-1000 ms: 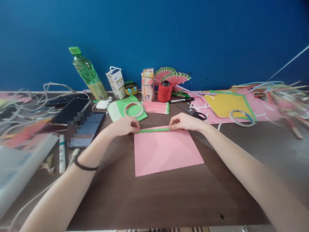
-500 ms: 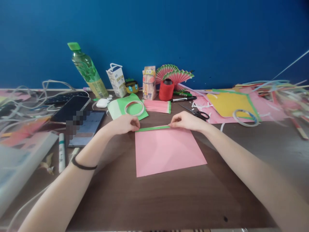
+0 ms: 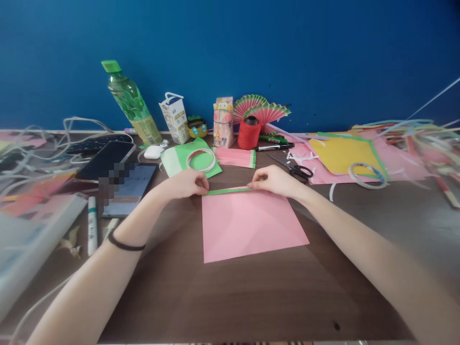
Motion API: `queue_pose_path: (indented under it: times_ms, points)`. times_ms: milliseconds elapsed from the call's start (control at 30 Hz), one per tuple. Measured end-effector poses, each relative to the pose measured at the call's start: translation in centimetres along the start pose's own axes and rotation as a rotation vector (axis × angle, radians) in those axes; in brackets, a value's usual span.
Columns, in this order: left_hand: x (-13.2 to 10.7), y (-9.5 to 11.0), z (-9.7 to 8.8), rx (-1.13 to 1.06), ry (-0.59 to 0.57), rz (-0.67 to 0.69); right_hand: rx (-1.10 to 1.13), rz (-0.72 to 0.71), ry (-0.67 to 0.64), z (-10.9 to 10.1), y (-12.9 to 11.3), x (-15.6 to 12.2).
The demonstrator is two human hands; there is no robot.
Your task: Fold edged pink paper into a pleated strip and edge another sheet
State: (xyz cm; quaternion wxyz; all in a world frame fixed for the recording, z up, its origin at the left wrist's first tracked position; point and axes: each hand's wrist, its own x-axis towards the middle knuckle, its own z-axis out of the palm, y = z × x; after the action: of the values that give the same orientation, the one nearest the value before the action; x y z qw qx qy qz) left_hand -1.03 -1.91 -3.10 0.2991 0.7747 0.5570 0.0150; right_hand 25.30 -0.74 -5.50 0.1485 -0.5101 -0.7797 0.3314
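Note:
A pink sheet of paper lies flat on the dark wooden table, a narrow green strip running along its far edge. At the left end of that edge, my left hand has thumb and fingers pinched on the paper. My right hand pinches the same edge farther right and covers its right end. Just beyond my hands are a pink pleated paper with green ends and a roll of tape resting on green paper.
Black-handled scissors lie beyond my right hand. Along the blue wall stand a green bottle, a drink carton, a red thread spool and pleated fans. A phone and a marker are at left, yellow paper at right.
My right hand has slid slightly left along the green-edged far side of the paper. My left hand keeps its pinch, and the whole view has shifted a little.

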Motion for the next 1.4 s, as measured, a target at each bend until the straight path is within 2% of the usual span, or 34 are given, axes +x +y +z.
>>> queue_pose_path:
  times_ms: [300,733,1400]
  points:
    - [-0.03,0.37,0.01,0.025,-0.005,-0.044,0.017,0.033,0.026,0.42,0.14,0.00]
    - [0.08,0.21,0.01,0.035,-0.007,-0.030,-0.086,-0.007,0.081,0.45,-0.34,-0.02]
    - [0.19,0.01,-0.04,0.057,-0.008,-0.029,-0.113,-0.004,0.078,0.60,-0.34,-0.10]
